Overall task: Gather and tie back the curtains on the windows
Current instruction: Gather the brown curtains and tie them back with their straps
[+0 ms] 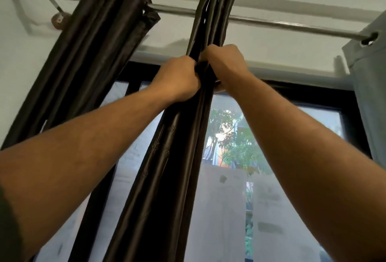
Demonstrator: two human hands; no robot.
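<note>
Window (229, 209) behind, our left hand (177, 78) and right hand (224, 63) both clench the middle curtain (167, 157) just under the rod (271, 22) — tugging hard might slip pleats loose.

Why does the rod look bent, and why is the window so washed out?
Head view: the wide-angle lens bows the rod; daylight through the window hazes the glass, backlighting the dark curtain that both the left hand and right hand grip; the edges look blurred.
</note>
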